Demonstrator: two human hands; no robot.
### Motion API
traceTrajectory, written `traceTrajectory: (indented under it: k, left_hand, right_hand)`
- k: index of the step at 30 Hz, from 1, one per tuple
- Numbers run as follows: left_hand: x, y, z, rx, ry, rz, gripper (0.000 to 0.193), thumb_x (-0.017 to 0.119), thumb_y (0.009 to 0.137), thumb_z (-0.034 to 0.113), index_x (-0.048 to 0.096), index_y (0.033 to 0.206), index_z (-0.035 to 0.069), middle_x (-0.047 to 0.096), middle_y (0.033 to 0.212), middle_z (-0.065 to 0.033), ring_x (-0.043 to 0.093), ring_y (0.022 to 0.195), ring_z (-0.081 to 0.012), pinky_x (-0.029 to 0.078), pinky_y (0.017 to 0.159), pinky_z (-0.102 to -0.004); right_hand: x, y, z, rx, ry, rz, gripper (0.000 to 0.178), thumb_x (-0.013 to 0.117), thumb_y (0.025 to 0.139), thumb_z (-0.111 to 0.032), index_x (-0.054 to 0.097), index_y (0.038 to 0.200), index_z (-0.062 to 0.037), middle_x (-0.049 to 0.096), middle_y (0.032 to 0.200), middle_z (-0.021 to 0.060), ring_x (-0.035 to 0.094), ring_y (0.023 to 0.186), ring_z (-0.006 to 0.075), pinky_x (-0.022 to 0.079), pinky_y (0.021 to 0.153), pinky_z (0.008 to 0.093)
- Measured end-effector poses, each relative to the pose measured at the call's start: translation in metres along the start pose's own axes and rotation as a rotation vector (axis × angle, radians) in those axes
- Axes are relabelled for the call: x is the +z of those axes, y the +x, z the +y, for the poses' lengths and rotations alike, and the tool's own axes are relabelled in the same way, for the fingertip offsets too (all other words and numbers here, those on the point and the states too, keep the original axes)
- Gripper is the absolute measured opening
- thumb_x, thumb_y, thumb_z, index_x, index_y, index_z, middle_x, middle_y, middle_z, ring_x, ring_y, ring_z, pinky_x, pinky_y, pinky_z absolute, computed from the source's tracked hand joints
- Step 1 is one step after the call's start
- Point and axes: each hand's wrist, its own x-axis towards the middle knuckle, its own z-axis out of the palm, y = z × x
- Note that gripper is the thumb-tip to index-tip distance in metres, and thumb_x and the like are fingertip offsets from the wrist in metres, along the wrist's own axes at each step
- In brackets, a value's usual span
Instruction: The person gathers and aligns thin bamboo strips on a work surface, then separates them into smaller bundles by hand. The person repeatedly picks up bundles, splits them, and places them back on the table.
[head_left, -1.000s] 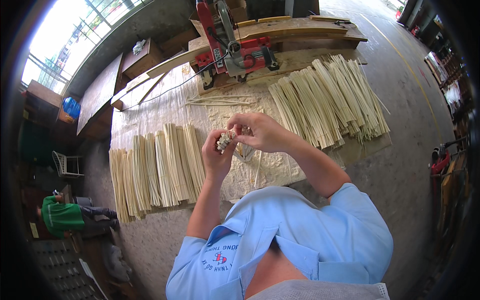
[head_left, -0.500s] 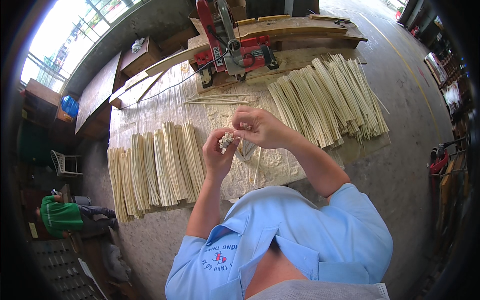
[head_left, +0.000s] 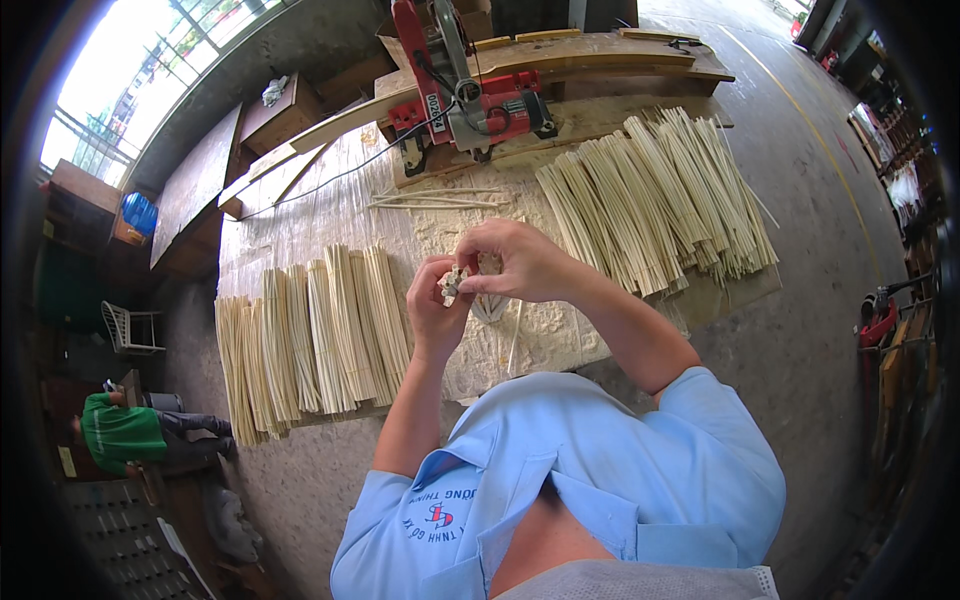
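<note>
A bundle of thin pale sticks (head_left: 452,285) is gripped in my left hand (head_left: 433,318), its cut ends turned up toward me. My right hand (head_left: 520,262) is curled against the same bundle, with the thumb pressed on the stick ends and the fingers bent over the far side. The lower part of the bundle is hidden by my hands. Just below my right hand, a few loose sticks (head_left: 516,335) lie on the sawdust-covered table (head_left: 560,345).
Tied stick bundles (head_left: 340,325) line the table's left side. A wide pile of sticks (head_left: 655,200) covers the right. Several loose sticks (head_left: 435,199) lie beyond my hands, before a red power saw (head_left: 490,110). A person in green (head_left: 125,433) is at far left.
My right hand has shifted slightly left, and its thumb has come down onto the ends of the sticks. My left hand stays nearly in place with the bundle.
</note>
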Motion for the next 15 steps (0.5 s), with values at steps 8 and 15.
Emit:
traceTrajectory:
  k: [8, 15]
  left_hand:
    - [-0.007, 0.003, -0.006, 0.105, 0.045, 0.019, 0.027, 0.080, 0.085, 0.002, 0.068, 0.109, 0.001, 0.063, 0.112, -0.0044, 0.051, 0.074, -0.0030, 0.038, 0.054, -0.0191]
    - [-0.007, 0.000, 0.006, 0.017, 0.118, 0.049, 0.023, 0.078, 0.088, 0.002, 0.070, 0.109, 0.002, 0.063, 0.107, -0.0035, 0.052, 0.076, -0.0026, 0.037, 0.051, -0.0181]
  right_hand:
    - [0.005, 0.002, 0.001, -0.021, 0.107, 0.053, 0.015, 0.073, 0.081, -0.013, 0.064, 0.090, -0.0057, 0.060, 0.086, 0.0045, 0.059, 0.085, 0.0240, 0.048, 0.077, 0.0370]
    - [0.003, 0.001, -0.003, 0.108, 0.008, 0.043, 0.015, 0.071, 0.081, -0.010, 0.065, 0.094, -0.0064, 0.059, 0.093, 0.0070, 0.057, 0.082, 0.0180, 0.048, 0.068, 0.0329]
